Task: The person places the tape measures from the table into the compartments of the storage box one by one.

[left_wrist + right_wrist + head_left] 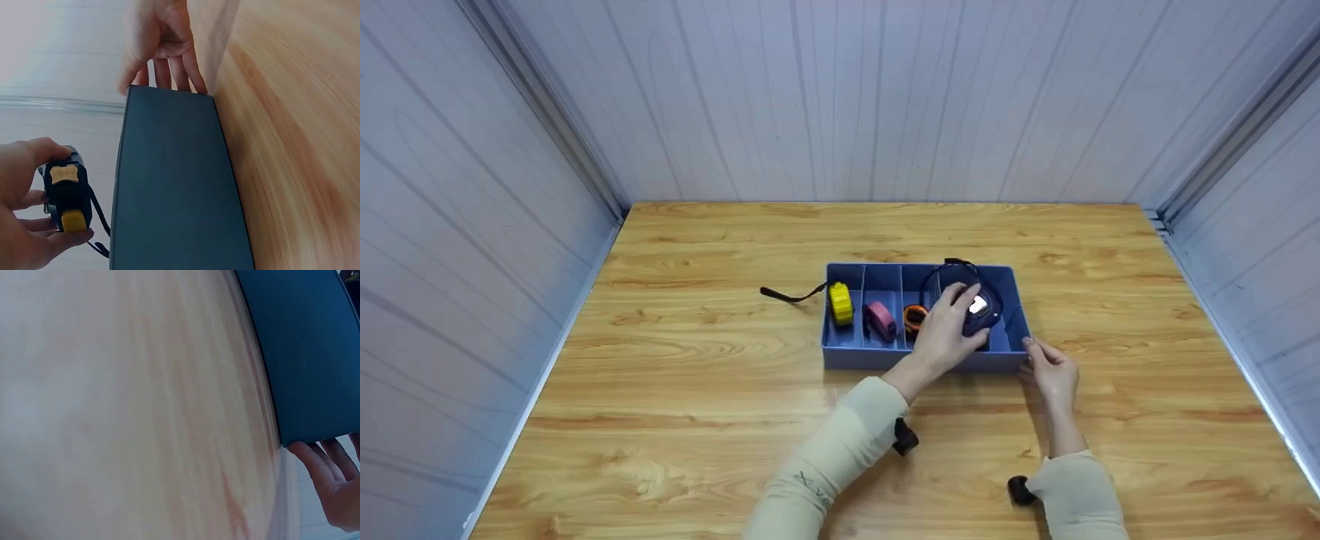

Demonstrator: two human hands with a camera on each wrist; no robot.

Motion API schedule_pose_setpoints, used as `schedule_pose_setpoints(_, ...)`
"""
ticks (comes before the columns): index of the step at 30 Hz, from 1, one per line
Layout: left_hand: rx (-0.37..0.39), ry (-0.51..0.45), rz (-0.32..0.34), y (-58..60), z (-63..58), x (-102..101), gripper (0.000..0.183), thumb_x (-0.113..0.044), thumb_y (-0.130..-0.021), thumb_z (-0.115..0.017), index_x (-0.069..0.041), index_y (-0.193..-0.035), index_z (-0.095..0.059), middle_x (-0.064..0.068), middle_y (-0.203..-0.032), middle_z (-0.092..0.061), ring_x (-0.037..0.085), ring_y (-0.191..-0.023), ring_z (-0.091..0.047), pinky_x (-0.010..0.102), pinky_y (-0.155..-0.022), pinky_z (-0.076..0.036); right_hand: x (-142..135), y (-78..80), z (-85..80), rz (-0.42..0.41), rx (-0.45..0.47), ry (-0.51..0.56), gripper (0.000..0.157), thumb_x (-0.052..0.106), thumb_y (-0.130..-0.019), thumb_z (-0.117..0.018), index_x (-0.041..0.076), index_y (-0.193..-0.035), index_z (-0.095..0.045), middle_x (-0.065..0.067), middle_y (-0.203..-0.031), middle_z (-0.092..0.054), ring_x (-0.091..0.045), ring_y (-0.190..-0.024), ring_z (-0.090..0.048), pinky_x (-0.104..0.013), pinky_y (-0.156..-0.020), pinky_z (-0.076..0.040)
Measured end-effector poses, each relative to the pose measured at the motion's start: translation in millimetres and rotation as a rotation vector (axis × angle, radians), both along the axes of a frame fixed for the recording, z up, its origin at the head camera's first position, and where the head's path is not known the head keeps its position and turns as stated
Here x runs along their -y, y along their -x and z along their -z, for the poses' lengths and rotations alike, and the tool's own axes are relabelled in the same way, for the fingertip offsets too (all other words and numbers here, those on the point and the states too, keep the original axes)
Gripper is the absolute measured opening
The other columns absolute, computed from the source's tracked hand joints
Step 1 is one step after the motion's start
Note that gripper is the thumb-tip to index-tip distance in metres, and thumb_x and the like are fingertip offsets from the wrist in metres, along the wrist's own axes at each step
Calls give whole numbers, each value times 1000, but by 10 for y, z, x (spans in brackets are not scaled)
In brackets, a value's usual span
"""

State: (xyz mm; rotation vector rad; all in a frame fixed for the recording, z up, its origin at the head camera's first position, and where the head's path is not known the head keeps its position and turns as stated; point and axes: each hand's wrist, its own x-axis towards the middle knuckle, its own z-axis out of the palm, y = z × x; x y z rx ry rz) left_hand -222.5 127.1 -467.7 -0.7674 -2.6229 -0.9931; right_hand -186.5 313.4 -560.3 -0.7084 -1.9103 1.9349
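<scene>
A blue divided box (pixel 919 360) stands on the table. My left hand (pixel 941 337) grips a black tape measure (pixel 979 306) over the box's right compartments, thumb and fingers on opposite sides. In the left wrist view this tape measure (pixel 67 194) shows a yellow button and a dark cord. My right hand (pixel 1054 375) holds the near right corner of the box, a fingertip at the rim and the other fingers against the end wall. Inside the box lie a yellow tape measure (pixel 841 303), a pink tape measure (pixel 880 321) and an orange and black one (pixel 915 319), partly behind my left hand.
A black wrist strap (pixel 784 297) from the yellow tape measure hangs over the box's left end. The wooden table (pixel 682 420) extends around the box. White panel walls (pixel 840 97) stand behind and at both sides.
</scene>
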Motion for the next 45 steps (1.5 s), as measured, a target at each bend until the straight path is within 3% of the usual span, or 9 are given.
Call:
schedule_pose_setpoints(5, 9, 55, 7, 7, 6, -95, 62, -28, -74, -70, -12, -128, -47, 9, -123, -45, 20, -108, -49, 26, -90, -39, 87, -42, -159, 14, 1, 28, 13, 17, -79, -66, 27, -71, -67, 0, -62, -62, -12, -55, -62, -26, -51, -51)
schedule_pose_setpoints(9, 44, 103, 3, 22, -4, -154, 62, -30, -74, -70, -14, -130, -45, 8, -125, -44, 19, -108, -48, 26, -89, -40, 50, 3, -46, 33, -2, 91, 3, 23, -74, -71, 24, -72, -70, 3, -60, -61, -9, -54, -60, -24, -49, -50)
schedule_pose_setpoints(12, 70, 148, -2, 41, -18, -199, 63, -30, -75, -69, -15, -131, -44, 8, -127, -42, 19, -109, -48, 27, -86, -42, 34, 14, -9, 48, -2, 127, 5, 26, -71, -74, 23, -72, -70, 2, -61, -62, -8, -53, -60, -23, -49, -50)
schedule_pose_setpoints(19, 114, 268, -9, 84, -32, -301, 63, -32, -77, -67, -18, -133, -41, 8, -130, -40, 20, -109, -48, 28, -82, -45, 110, -72, -230, 26, 8, -33, 6, 19, -78, -68, 15, -82, -68, 1, -70, -63, -11, -58, -62, -26, -55, -52)
schedule_pose_setpoints(22, 124, 306, -14, 104, -23, -328, 63, -32, -77, -67, -19, -133, -41, 7, -131, -39, 19, -108, -48, 28, -81, -46, 122, -79, -265, 26, 28, -48, 5, 18, -79, -67, 15, -83, -67, 1, -73, -64, -11, -59, -63, -28, -56, -52)
schedule_pose_setpoints(28, 105, 399, -21, 133, -45, -378, 63, -33, -76, -68, -20, -133, -42, 6, -130, -41, 19, -109, -48, 28, -81, -46, 118, -70, -261, 17, 76, -59, 7, 22, -80, -65, 18, -86, -66, -15, -93, -63, -12, -63, -63, -30, -60, -52)
schedule_pose_setpoints(31, 88, 442, -11, 144, -66, -407, 62, -34, -77, -67, -21, -133, -43, 5, -131, -41, 19, -110, -46, 27, -81, -46, 119, -71, -266, 12, 90, -47, 2, 23, -80, -64, 23, -81, -66, -12, -93, -63, -11, -64, -63, -30, -60, -52)
schedule_pose_setpoints(37, 61, 495, 12, 155, -62, -469, 61, -33, -77, -66, -21, -132, -43, 4, -132, -41, 19, -114, -42, 29, -89, -40, 116, -77, -267, 10, 87, -4, 20, 18, -80, -64, 34, -69, -64, 7, -74, -63, -11, -62, -63, -30, -59, -52)
schedule_pose_setpoints(45, 18, 502, 48, 155, -7, -523, 58, -32, -78, -66, -17, -130, -46, 3, -131, -42, 19, -114, -42, 27, -91, -38, 121, -84, -279, 7, 65, 13, 24, 16, -81, -64, 35, -66, -63, 13, -64, -60, -10, -60, -62, -29, -57, -52)
